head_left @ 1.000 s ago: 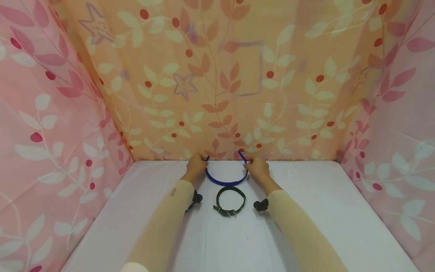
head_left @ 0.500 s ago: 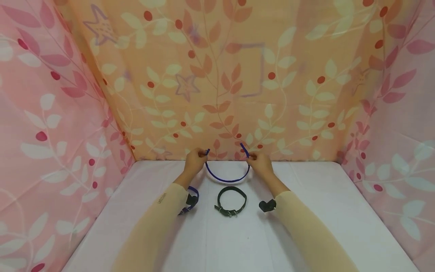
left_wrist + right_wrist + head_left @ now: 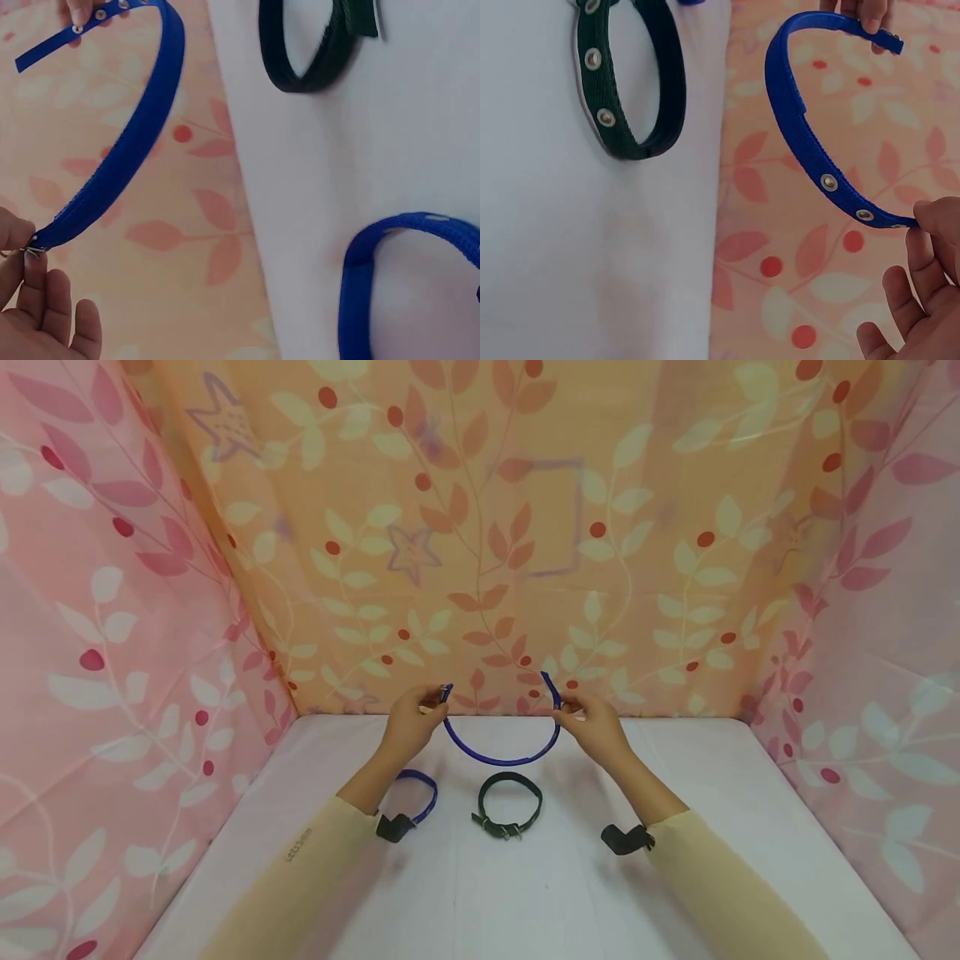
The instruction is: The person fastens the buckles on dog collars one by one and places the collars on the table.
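Note:
An unbuckled blue collar (image 3: 504,763) hangs in a U between both hands at the table's far edge. My left hand (image 3: 412,722) pinches its buckle end between thumb and forefinger; metal shows at the fingertips in the left wrist view. The other end, with metal eyelets, is pinched by my right hand (image 3: 600,727), and the strap tip sticks up past the fingers. A buckled dark green collar (image 3: 498,829) lies as a loop on the table nearer to me. Left of it lies a second blue collar (image 3: 433,793), partly hidden by the left wrist.
The white table (image 3: 517,910) carries the two lying collars. An orange leaf-patterned curtain (image 3: 480,527) stands right behind its far edge, with pink curtains at both sides. Black wrist cameras hang under each forearm.
Both hands have drawn back a little, upward and farther apart, and the blue collar has lifted and spread wider. The second blue collar on the table has come more into sight.

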`<act>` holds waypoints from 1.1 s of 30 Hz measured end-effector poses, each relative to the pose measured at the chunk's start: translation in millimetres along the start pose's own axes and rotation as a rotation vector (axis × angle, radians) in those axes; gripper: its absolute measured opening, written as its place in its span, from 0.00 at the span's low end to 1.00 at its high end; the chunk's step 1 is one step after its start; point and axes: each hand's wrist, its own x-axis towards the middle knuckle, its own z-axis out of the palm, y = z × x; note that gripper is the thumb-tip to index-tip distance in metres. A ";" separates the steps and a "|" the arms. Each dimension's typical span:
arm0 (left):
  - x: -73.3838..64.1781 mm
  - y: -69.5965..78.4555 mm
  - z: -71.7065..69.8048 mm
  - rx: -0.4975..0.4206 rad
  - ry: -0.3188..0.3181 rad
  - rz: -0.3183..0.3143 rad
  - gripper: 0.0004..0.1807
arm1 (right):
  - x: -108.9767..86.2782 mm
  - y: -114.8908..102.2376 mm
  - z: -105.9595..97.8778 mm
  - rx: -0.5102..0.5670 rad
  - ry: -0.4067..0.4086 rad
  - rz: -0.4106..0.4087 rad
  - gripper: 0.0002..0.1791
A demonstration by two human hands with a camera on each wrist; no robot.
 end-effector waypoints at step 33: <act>-120.9 66.4 -34.9 -0.155 -0.284 -0.028 0.16 | -116.6 -54.2 -68.2 0.034 -0.115 -0.120 0.12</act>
